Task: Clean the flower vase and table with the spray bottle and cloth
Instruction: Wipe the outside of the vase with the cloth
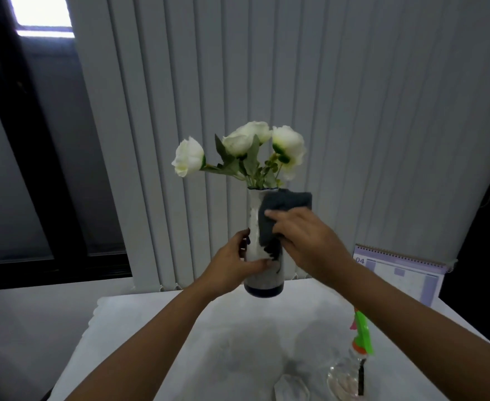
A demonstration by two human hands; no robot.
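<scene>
My left hand (pixel 232 261) grips the vase (pixel 264 247) low, held above the white table (pixel 157 337). My right hand (pixel 304 235) presses the grey cloth (pixel 284 209) against its upper side. The spray bottle (pixel 353 360) stands front right. Vertical blinds (pixel 324 96) hang behind; calendar (pixel 399 270) at right.

A single head-worn wide-angle view looks forward and slightly down along both forearms, close over the table (pixel 157 328), facing the vertical blinds (pixel 295 82) and dark window (pixel 35 169) behind
</scene>
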